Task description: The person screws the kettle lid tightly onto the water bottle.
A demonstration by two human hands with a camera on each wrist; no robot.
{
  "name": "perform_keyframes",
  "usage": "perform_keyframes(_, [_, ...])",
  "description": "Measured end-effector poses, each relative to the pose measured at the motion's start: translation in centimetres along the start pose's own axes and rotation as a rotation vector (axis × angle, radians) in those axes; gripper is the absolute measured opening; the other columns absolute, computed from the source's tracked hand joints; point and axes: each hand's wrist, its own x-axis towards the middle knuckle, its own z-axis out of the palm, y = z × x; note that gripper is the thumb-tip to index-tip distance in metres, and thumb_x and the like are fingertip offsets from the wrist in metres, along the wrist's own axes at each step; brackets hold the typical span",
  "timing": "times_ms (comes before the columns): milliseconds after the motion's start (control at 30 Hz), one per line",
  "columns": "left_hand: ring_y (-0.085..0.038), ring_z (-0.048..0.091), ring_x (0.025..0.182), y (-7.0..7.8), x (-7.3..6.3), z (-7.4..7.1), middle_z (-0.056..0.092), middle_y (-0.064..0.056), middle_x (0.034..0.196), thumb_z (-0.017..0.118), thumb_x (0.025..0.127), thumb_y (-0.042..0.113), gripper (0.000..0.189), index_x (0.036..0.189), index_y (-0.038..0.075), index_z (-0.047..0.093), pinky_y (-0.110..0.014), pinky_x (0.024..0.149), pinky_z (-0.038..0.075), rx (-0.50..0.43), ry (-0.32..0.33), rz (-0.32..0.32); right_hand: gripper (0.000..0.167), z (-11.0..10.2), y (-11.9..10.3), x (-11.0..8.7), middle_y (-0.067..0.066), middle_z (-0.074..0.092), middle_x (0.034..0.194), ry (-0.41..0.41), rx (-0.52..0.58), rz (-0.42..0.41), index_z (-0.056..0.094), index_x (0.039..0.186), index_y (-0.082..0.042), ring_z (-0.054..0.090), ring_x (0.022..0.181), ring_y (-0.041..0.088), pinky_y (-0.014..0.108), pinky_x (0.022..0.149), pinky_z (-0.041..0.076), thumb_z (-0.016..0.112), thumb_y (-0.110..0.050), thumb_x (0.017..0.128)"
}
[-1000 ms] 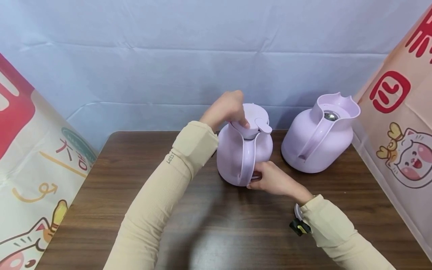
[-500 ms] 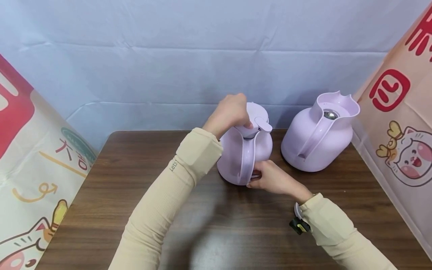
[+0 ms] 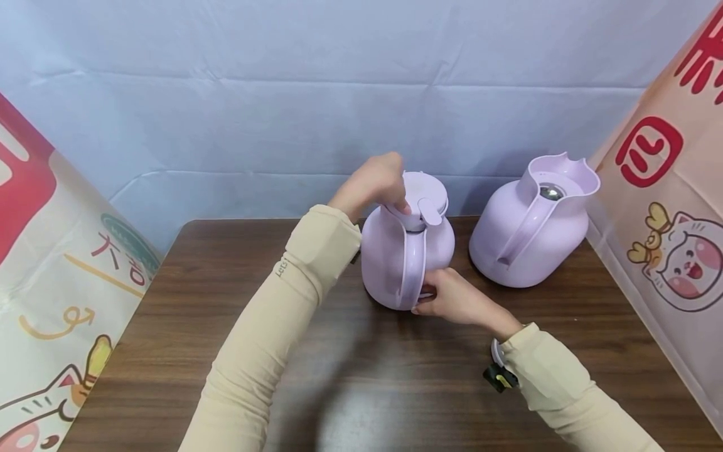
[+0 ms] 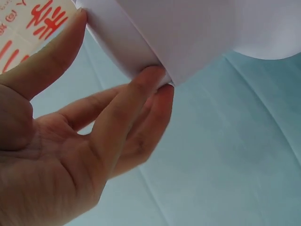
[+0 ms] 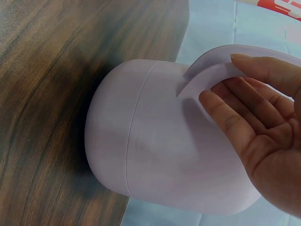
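A lilac vacuum jug [image 3: 381,263] stands upright on the wooden table, its handle [image 3: 414,273] facing me. My left hand [image 3: 375,182] grips the left side of its round lid [image 3: 423,188], which sits in the jug's mouth with its thumb tab pointing toward me, just right of the handle. In the left wrist view, thumb and fingertips [image 4: 153,77] spread around the lid's edge. Low on the handle, my right hand [image 3: 452,298] holds on with the fingers hooked through it, as the right wrist view shows of the handle [image 5: 211,77]. The jug's far side is hidden.
A second lilac jug [image 3: 531,232] stands at the back right without a lid, its silvery inner mouth showing. The brown table [image 3: 237,351] ends at a pale blue backdrop [image 3: 254,125]. Printed cartoon sheets [image 3: 672,207] flank the right and left sides.
My left hand went a little right, then back left on the lid. The lid has turned slightly, its tab swinging left toward the handle. My right hand and the jug body stay put.
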Motion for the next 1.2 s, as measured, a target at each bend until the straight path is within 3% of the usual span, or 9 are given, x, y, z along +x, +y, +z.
perform_keyframes(233, [-0.018,0.048,0.099,-0.7,0.3,-0.5,0.054,-0.007,0.112,0.071,0.079,0.016,0.049,0.121,0.003,0.051,-0.028,0.085,0.04,-0.028,-0.035,0.018,0.024,0.1,0.0,0.0,-0.001,0.067,0.086,-0.002,0.001,0.007,0.067,0.09,-0.006,0.061,0.085,0.012,0.031,0.077,0.048,0.076,-0.005,0.067])
perform_keyframes(300, [-0.019,0.048,0.096,-0.8,0.2,-0.5,0.055,-0.007,0.107,0.069,0.079,0.015,0.038,0.113,0.003,0.055,-0.028,0.082,0.04,-0.025,-0.007,0.011,0.025,0.1,0.0,0.0,-0.002,0.067,0.086,-0.001,-0.006,0.005,0.067,0.09,-0.006,0.061,0.085,0.012,0.031,0.077,0.048,0.077,-0.005,0.067])
perform_keyframes(433, [-0.021,0.046,0.082,-0.8,-0.3,-0.4,0.05,-0.005,0.082,0.061,0.079,0.008,0.008,0.08,0.007,0.053,-0.027,0.067,0.04,-0.007,0.095,-0.007,0.025,0.1,0.1,-0.1,-0.002,0.067,0.086,0.005,-0.014,-0.001,0.067,0.09,-0.006,0.061,0.085,0.013,0.032,0.077,0.048,0.077,-0.005,0.067])
perform_keyframes(500, [-0.021,0.045,0.077,-0.7,-0.6,-0.4,0.045,-0.004,0.074,0.056,0.078,0.004,0.011,0.071,0.008,0.047,-0.026,0.062,0.039,-0.007,0.131,-0.017,0.025,0.1,0.2,-0.1,-0.002,0.067,0.086,0.008,-0.019,-0.003,0.067,0.09,-0.007,0.061,0.085,0.013,0.032,0.077,0.048,0.077,-0.006,0.067])
perform_keyframes(600, [-0.021,0.045,0.077,-0.5,-0.8,-0.2,0.046,-0.004,0.074,0.053,0.079,0.003,0.01,0.071,0.008,0.048,-0.026,0.063,0.039,-0.009,0.153,-0.018,0.025,0.1,0.2,-0.1,-0.002,0.067,0.086,0.012,-0.025,-0.004,0.067,0.09,-0.007,0.061,0.085,0.013,0.032,0.077,0.048,0.077,-0.006,0.067])
perform_keyframes(700, [-0.021,0.046,0.079,-0.4,-0.9,0.0,0.048,-0.005,0.078,0.059,0.078,0.005,0.006,0.078,0.006,0.053,-0.027,0.066,0.04,-0.019,0.137,-0.019,0.024,0.0,0.1,-0.1,-0.002,0.067,0.086,0.013,-0.027,-0.006,0.067,0.089,-0.007,0.061,0.085,0.013,0.033,0.077,0.048,0.077,-0.006,0.067])
perform_keyframes(900, [-0.02,0.048,0.082,-0.6,-0.7,0.1,0.054,-0.005,0.082,0.077,0.07,0.012,0.025,0.086,0.004,0.059,-0.027,0.072,0.041,-0.004,0.089,0.008,0.024,0.0,0.1,-0.1,-0.002,0.067,0.085,0.013,-0.027,-0.006,0.067,0.089,-0.007,0.061,0.084,0.013,0.033,0.077,0.048,0.077,-0.006,0.067])
perform_keyframes(1033, [-0.019,0.046,0.084,-0.6,-0.5,0.0,0.054,-0.005,0.085,0.079,0.068,0.012,0.029,0.088,0.003,0.06,-0.026,0.068,0.04,0.001,0.052,0.011,0.024,0.0,0.0,0.0,-0.003,0.067,0.085,0.012,-0.036,-0.005,0.067,0.089,-0.007,0.061,0.084,0.013,0.033,0.077,0.047,0.077,-0.007,0.067])
perform_keyframes(1200, [-0.018,0.045,0.08,-0.6,-0.1,-0.1,0.054,-0.003,0.083,0.072,0.071,0.005,0.016,0.083,0.006,0.061,-0.024,0.061,0.038,0.023,0.017,0.023,0.023,0.0,0.0,0.0,-0.003,0.067,0.084,0.01,-0.036,-0.004,0.067,0.088,-0.007,0.061,0.084,0.013,0.033,0.077,0.048,0.077,-0.006,0.067])
